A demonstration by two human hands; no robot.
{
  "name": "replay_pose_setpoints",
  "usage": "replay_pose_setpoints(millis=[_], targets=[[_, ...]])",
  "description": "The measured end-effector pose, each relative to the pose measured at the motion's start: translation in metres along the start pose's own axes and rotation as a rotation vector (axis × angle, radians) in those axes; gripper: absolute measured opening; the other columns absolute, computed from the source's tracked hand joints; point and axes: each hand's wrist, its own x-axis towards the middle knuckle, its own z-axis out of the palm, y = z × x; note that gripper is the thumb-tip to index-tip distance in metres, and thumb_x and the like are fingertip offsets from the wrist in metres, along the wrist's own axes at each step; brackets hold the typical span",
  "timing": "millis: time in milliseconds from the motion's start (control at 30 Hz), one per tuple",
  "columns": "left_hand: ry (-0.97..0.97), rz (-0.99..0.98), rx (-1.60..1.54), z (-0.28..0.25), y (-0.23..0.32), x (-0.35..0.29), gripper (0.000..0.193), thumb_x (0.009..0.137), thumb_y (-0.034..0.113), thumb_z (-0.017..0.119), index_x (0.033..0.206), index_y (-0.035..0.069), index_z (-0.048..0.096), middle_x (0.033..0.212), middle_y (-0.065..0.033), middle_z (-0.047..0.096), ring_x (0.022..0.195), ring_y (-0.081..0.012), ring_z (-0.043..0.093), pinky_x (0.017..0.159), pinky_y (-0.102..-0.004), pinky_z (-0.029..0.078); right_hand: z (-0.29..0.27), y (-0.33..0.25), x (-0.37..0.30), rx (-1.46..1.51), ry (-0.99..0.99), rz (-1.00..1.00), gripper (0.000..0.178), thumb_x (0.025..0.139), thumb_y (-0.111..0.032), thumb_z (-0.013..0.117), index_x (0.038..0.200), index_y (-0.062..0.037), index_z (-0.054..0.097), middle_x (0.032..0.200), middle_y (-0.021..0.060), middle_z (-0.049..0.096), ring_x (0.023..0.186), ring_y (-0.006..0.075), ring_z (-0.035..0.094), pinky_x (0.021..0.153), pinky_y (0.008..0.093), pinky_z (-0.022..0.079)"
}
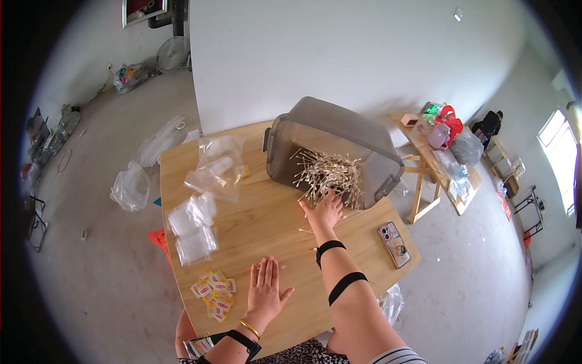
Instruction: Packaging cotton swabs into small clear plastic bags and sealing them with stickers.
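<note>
A grey translucent plastic bin (pixel 330 124) lies tipped on its side on the wooden table (pixel 267 224), its mouth facing me. Inside the mouth is a heaped pile of cotton swabs (pixel 334 170). My right hand (pixel 325 212) reaches to the near edge of this pile, thumb spread from the fingers; the fingertips touch or nearly touch the swabs. Flat on the tabletop nearer to me rests my left hand (pixel 265 294), fingers stretched out. A few swabs (pixel 280 267) show beside and partly under its fingertips. One loose swab (pixel 306 230) lies beside my right wrist.
Left of my hands are small yellow-and-white paper labels (pixel 214 294) and stacked clear plastic bags (pixel 194 227), with more bags (pixel 217 170) behind. A phone (pixel 394 244) lies near the right edge. Beyond stands a side table (pixel 445 167) loaded with bags. A wall rises behind the bin.
</note>
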Motion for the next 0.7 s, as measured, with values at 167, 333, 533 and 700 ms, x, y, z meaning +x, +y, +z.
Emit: replay_pose_setpoints(millis=[167,333,533,700], targets=[[0.003,0.064,-0.006,-0.004,0.001,-0.026,0.087,0.097,0.057,0.044,0.151,-0.010,0.027,0.158,-0.0247,0.030,0.148,-0.0378,0.027,0.123,-0.0542,0.017,0.010,0.001,0.012,0.087,-0.015,0.013,0.072,0.085,-0.027,0.076,0.144,-0.0111,0.038,0.137,0.0163,0.049,0.126,0.0345,0.049,0.103,0.0476,0.042],[-0.001,0.098,0.013,-0.001,0.009,-0.044,0.087,0.097,0.058,0.046,0.150,-0.009,0.029,0.157,-0.0251,0.032,0.146,-0.0379,0.031,0.122,-0.0543,0.019,0.014,0.049,-0.003,0.261,0.017,-0.240,0.053,0.085,-0.003,0.063,0.135,-0.0108,0.047,0.124,0.0145,0.058,0.121,0.0347,0.052,0.098,0.0467,0.044],[0.005,0.128,0.108,0.008,0.016,-0.079,0.089,0.095,0.058,0.048,0.151,-0.009,0.029,0.158,-0.0245,0.031,0.146,-0.0379,0.030,0.122,-0.0524,0.019,-0.001,0.082,-0.087,0.333,-0.126,-0.551,0.024,0.086,-0.007,0.061,0.108,-0.0146,0.062,0.106,0.0127,0.057,0.106,0.0352,0.053,0.089,0.0480,0.043],[0.018,0.094,0.112,0.022,0.027,-0.105,0.089,0.095,0.058,0.049,0.152,-0.008,0.029,0.158,-0.0246,0.029,0.147,-0.0374,0.029,0.123,-0.0511,0.018,-0.026,0.080,-0.167,0.379,-0.266,-0.625,0.021,0.086,-0.008,0.062,0.107,-0.0139,0.064,0.107,0.0121,0.058,0.107,0.0362,0.052,0.091,0.0486,0.043]])
